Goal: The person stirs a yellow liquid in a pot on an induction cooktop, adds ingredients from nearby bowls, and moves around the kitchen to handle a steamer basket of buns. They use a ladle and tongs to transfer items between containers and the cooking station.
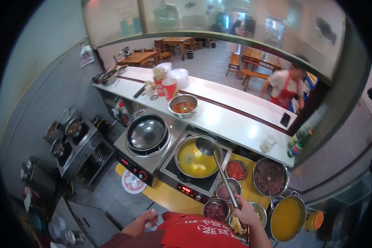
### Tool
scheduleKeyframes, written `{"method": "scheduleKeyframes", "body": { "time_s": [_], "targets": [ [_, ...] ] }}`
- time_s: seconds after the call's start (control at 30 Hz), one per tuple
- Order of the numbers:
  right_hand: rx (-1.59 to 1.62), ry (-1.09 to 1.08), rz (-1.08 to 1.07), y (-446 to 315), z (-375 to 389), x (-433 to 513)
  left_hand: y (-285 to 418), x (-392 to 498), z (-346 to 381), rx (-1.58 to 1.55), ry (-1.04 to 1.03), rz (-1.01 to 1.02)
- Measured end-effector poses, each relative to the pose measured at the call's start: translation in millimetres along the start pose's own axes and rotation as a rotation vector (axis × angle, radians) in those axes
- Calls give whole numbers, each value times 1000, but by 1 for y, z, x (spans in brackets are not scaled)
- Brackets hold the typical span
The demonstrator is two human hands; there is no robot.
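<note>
My right hand (246,210) grips the long metal handle of a ladle (206,146). Its dark bowl hangs over the upper right part of a steel pot (220,158). Yellow broth (187,155) fills this pot, with pale pieces that look like cooked egg (199,167) in it. The pot stands on an induction cooker (167,170) with a lit red display. My left hand (150,218) is held low beside my red apron (192,231), away from the cooker, fingers curled. Something pale shows at its fingers; whether it is held is unclear.
Left of the pot, a black wok (147,131) sits on another cooker. At right are bowls of chopped red food (236,170) and dark meat (215,210), plus large pots of dark chunks (269,176) and yellow liquid (286,218). A person (286,83) stands beyond the counter (229,119).
</note>
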State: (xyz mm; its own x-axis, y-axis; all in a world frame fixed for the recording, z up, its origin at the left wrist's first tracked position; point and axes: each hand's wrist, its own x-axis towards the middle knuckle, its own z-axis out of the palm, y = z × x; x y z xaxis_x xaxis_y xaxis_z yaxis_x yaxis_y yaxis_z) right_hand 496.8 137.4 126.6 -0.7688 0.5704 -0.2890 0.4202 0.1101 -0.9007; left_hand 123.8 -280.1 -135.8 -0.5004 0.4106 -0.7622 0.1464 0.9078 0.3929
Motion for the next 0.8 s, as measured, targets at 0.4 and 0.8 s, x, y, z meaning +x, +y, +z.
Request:
{"method": "scheduleKeyframes", "body": {
  "time_s": [0.4,0.8],
  "targets": [
    [9,-29,24,-35,12,-3,17,-21,3,-341,-7,-47],
    [63,27,-84,-5,19,-1,0,15,23,-322,-85,-76]
  ]
}}
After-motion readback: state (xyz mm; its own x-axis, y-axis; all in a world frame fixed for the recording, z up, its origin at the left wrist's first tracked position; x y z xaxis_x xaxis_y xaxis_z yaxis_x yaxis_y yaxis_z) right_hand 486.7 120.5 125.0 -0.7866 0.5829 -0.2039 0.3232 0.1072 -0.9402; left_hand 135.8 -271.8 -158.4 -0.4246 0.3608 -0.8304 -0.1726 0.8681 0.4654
